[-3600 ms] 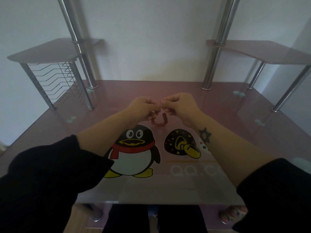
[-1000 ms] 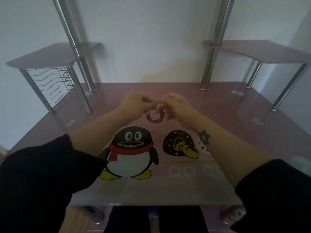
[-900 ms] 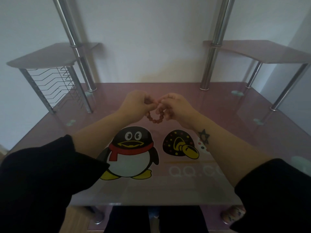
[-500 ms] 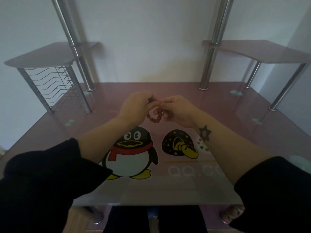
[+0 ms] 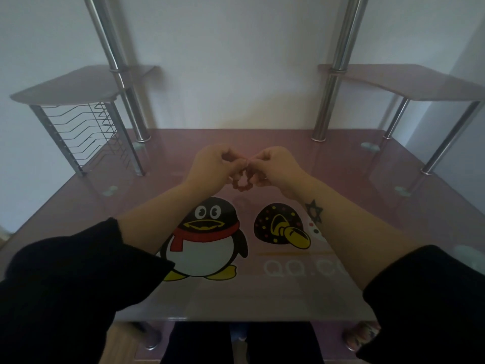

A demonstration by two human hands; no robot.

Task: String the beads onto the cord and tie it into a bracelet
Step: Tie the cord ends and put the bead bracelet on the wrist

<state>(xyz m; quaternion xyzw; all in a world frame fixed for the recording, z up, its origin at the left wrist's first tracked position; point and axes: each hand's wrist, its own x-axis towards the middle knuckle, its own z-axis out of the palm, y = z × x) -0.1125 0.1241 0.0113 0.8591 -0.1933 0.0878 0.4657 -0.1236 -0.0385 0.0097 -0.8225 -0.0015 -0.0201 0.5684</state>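
Note:
A small loop of reddish-brown beads [image 5: 242, 183] hangs in the air above the pink glass desk [image 5: 367, 206], between my two hands. My left hand [image 5: 214, 166] has its fingers curled and pinches the top of the loop on the left side. My right hand [image 5: 275, 165] pinches the top on the right side, its fingertips almost touching those of the left. The cord itself is too thin to make out, and the top of the loop is hidden between my fingertips.
Printed on the desk under my arms are a penguin picture [image 5: 207, 237] and a dotted dark shape [image 5: 278, 224]. Chrome posts [image 5: 325, 101] rise at the back. A wire rack [image 5: 86, 130] stands under the left shelf, and a raised shelf [image 5: 409, 80] is at the right.
My hands have drawn slightly apart and lifted a little; the bead loop hangs between my fingertips instead of being bunched against my right fingers.

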